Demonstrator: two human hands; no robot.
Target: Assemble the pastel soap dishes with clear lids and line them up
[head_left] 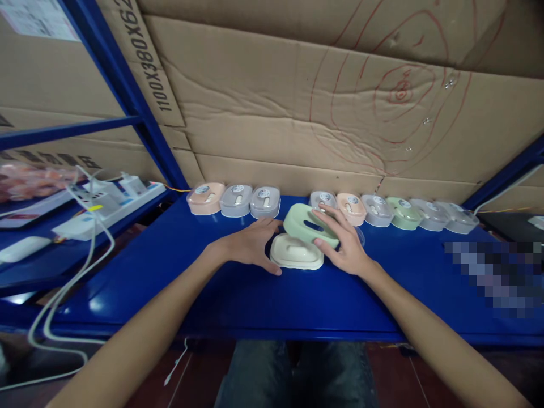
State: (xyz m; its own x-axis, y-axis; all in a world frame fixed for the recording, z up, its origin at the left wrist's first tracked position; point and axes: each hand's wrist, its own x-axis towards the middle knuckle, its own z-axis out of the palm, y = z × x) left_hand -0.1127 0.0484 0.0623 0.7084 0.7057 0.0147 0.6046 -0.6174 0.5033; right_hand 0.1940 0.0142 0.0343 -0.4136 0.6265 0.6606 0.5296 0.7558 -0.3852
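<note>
1. Both grips work on one soap box at the middle of the blue desk [263, 306]: the right hand [346, 246] has its fingers closed around the pale green lid [309, 224] and holds it tilted, its lower edge resting on the cream tray [296, 252].
2. Left hand [250, 243] lies loosely open at 9 o'clock of the cream tray, palm down, with fingertips touching the tray's left edge and gripping nothing firmly.
3. At 12 o'clock, along the back edge of the desk, stands a row of lidded soap boxes: a peach box [205, 198] and two grey ones on the left, then more in grey, peach and green [403, 213] running to the right.
4. At 9 to 10 o'clock, on the neighbouring shelf, lie a white power strip [113, 207] and white cables [68, 283].
5. Beyond the row, at 12 o'clock, rises a cardboard wall [297, 113] marked with red scribbles.
</note>
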